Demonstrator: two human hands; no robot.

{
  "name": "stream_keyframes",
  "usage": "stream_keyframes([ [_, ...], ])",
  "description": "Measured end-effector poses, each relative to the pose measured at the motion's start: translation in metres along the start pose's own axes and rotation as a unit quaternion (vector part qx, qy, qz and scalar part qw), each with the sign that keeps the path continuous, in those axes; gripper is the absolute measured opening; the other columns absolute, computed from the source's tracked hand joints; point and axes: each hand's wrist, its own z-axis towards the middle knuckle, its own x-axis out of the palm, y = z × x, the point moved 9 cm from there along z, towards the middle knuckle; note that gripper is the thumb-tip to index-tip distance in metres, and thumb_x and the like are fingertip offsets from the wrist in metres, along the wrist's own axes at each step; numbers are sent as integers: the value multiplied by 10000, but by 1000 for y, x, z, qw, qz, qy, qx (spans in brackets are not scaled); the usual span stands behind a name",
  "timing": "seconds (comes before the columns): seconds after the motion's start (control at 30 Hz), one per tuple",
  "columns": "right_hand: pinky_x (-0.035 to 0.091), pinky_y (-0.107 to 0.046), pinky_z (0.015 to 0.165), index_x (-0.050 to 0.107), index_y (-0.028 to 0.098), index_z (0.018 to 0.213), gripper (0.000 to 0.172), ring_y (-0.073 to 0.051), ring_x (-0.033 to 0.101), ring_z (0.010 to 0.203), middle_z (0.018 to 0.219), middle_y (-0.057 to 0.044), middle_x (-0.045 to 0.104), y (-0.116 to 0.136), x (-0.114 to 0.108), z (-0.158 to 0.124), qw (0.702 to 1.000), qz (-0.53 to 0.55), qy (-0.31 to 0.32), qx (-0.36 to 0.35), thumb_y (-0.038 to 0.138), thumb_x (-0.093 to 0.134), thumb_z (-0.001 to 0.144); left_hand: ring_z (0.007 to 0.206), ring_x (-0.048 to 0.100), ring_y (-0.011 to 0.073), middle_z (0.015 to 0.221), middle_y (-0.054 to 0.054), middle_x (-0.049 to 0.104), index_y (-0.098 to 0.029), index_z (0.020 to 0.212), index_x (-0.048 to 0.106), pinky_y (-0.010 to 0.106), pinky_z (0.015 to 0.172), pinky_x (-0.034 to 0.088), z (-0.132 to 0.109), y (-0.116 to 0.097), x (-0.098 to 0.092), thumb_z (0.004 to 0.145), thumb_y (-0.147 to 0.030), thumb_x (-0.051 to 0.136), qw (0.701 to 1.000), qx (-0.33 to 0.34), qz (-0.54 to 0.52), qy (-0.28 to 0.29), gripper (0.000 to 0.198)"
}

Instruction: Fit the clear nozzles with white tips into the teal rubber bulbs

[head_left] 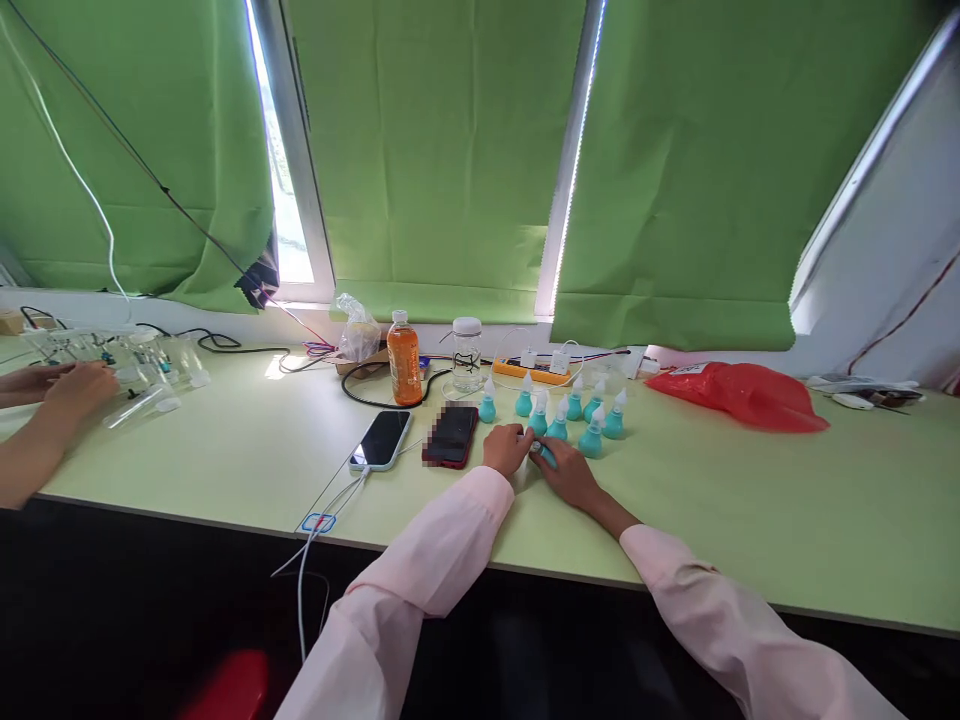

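My right hand [570, 473] is closed around a teal nasal aspirator bulb [547, 456], held low over the table with its narrow end towards my left hand. My left hand [506, 449] meets that end, its fingers pinched together; what lies between them is too small and covered to make out. Just beyond my hands stand several more teal aspirator bulbs [591, 440] with pointed pale nozzles, upright in a loose cluster. One bulb [487, 402] stands a little apart on the left.
Left of my hands lie a red-edged phone [452, 434] and a white-edged phone [381, 440] with a cable. Behind stand an orange drink bottle [405, 362], a clear jar [466, 360] and a power strip [532, 373]. A red plastic bag [739, 393] lies right. Another person's hands [79, 388] work far left.
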Motion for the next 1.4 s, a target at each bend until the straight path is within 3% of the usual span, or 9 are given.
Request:
stream_keyframes([
  [0.13,442,-322,702,503,148,1003,278,-214,556,861,945,-95,599,0,5,0,1000,4,19,-18,326,393,820,725,555,165,689,73,606,-105,622,594,277,664,394,2,13,14,802,-372,427,999,0,-14,41,363],
  [0.27,432,-304,655,533,150,950,272,-207,574,778,858,-83,624,-2,7,7,1000,3,24,-19,350,432,796,854,541,162,995,67,547,-123,998,519,350,737,455,8,24,24,819,-313,450,997,-23,-44,65,270],
  [0.33,421,-290,618,556,157,886,265,-197,578,707,772,-66,631,-3,8,10,1000,3,23,-14,376,443,787,897,530,184,1055,64,515,-132,1063,481,371,746,461,11,28,30,812,-300,465,994,-36,-65,79,302],
  [0.53,404,-269,603,576,168,800,281,-178,569,652,706,-54,628,-4,1,10,1000,17,2,10,420,458,764,899,529,175,1062,75,512,-137,1071,474,373,750,459,15,33,40,817,-289,460,985,-66,-106,119,297],
  [0.7,409,-263,600,568,173,778,238,-177,568,654,699,-44,629,-8,-7,9,999,33,-15,28,377,449,760,888,533,174,1050,68,517,-132,1063,478,371,745,460,12,28,20,817,-296,459,993,-47,-79,80,296],
  [0.93,414,-258,612,561,168,804,223,-172,575,655,720,-44,633,-15,-11,10,997,47,-35,50,341,425,765,802,555,210,718,64,604,-155,719,589,291,680,389,5,22,2,727,-430,511,999,-22,33,26,285],
  [1.17,428,-277,639,591,164,802,231,-185,590,691,749,-53,649,-22,-8,10,995,58,-37,69,335,444,753,781,566,201,751,38,623,-195,787,619,255,643,386,3,20,8,591,-320,643,995,4,89,50,234],
  [1.4,448,-295,656,621,166,790,215,-197,602,705,771,-60,663,-27,-4,11,994,66,-35,83,308,471,730,724,567,176,697,23,614,-191,841,630,240,603,388,1,11,11,646,-322,574,993,40,91,58,242],
])
